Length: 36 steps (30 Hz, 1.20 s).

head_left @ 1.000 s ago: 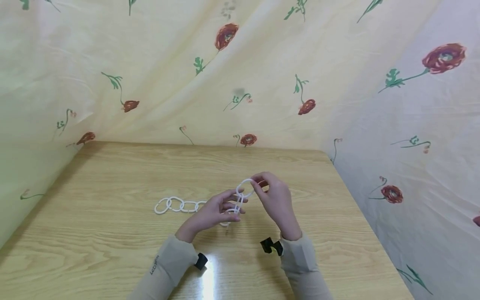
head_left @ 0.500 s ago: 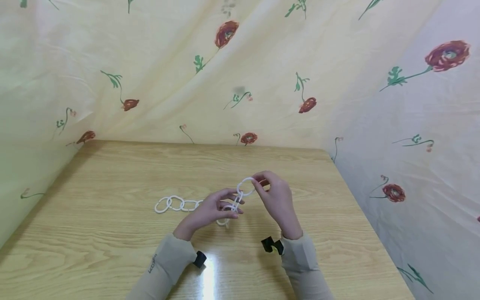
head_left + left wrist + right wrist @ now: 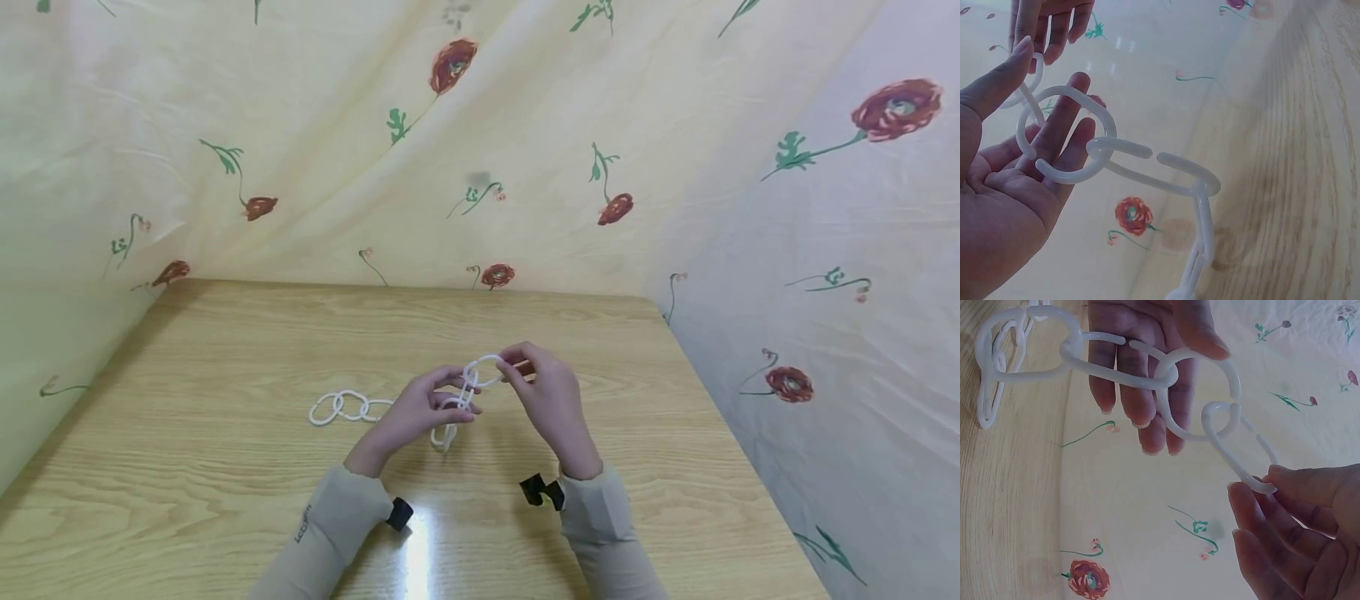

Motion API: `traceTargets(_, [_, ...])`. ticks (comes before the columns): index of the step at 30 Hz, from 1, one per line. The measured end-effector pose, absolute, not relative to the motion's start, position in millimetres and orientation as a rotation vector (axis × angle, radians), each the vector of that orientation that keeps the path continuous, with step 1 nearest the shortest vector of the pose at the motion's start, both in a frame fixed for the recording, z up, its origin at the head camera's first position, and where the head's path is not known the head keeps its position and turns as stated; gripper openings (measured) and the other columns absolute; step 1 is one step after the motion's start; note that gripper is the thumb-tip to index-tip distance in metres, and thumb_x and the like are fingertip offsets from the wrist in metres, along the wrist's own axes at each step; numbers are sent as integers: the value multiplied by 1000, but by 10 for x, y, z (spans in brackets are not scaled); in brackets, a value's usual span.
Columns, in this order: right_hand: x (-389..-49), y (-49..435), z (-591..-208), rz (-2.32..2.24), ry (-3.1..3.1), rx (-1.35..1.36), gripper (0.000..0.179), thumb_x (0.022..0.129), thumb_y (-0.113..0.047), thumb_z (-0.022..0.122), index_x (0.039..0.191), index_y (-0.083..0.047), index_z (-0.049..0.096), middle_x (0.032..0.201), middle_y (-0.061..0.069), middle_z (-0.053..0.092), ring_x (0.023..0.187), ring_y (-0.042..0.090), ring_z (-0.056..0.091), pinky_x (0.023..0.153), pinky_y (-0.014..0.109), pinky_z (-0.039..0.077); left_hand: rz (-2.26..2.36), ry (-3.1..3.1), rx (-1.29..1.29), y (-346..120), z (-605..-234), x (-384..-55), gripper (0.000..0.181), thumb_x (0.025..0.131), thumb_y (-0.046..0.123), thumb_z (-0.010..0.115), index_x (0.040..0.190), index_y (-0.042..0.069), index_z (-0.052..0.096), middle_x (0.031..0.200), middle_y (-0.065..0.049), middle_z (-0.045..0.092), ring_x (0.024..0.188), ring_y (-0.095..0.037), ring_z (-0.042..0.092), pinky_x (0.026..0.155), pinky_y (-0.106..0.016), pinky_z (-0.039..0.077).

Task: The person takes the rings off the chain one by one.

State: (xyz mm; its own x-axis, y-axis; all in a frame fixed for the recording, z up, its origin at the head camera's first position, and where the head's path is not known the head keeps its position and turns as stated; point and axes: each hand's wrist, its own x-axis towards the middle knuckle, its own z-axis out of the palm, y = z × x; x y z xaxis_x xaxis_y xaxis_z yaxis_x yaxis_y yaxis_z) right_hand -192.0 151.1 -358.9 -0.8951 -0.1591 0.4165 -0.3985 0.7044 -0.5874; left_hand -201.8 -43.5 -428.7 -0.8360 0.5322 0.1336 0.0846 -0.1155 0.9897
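A chain of white plastic rings, each with a small gap, runs between my hands. My right hand point(image 3: 547, 396) pinches its end ring point(image 3: 1230, 461) between thumb and fingertips. My left hand point(image 3: 408, 412) is spread beneath the chain, palm toward it. In the left wrist view a ring point(image 3: 1110, 125) lies across the left fingers, which are not curled round it. From there more links point(image 3: 1188, 167) hang down toward the table. The tail of the chain point(image 3: 351, 392) lies on the table left of the left hand, partly hidden behind it.
Under both hands spreads a wood-grain table point(image 3: 247, 492). A cloth with red flowers point(image 3: 337, 167) hangs along its back and sides. Black camera mounts point(image 3: 401, 514) sit at both sleeve cuffs.
My left hand has shifted slightly left and up. The raised links have moved left with it, and fewer links of the tail show on the table. The right hand keeps its pinch.
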Motion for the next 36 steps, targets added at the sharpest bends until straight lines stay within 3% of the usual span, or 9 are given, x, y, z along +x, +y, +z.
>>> traceTargets(7, [-1913,1507,-3597,1044,-2571,448,10,86,-17,65,93,-9,65,85,3,69,69,14,65,60,25,56,2031,1858,673,-444,-4216,-2054,68,80,8,70,139,13,37,120,-20,48,99,-36,62,83,-34,53])
traceTargets(21, [-1896,1488,-3598,1152,-2550,493,10,87,-13,65,94,-6,64,86,5,69,70,17,66,60,24,56,1964,2004,646,-513,-4069,-2111,65,78,13,73,135,7,42,112,-16,52,90,-23,66,82,-48,52])
traceTargets(29, [-1888,1474,-3592,1112,-2570,490,14,86,-16,66,97,-8,68,87,3,70,73,15,66,59,23,55,1916,2079,637,-534,-4071,-2129,61,77,16,75,131,12,46,105,-12,55,88,-21,67,75,-34,56])
traceTargets(36, [-1882,1459,-3579,1072,-2552,513,14,85,-16,67,96,-9,70,85,2,71,74,14,66,58,23,55,1916,2097,636,-542,-4072,-2124,62,77,17,75,132,12,46,105,-12,55,85,-20,67,78,-49,53])
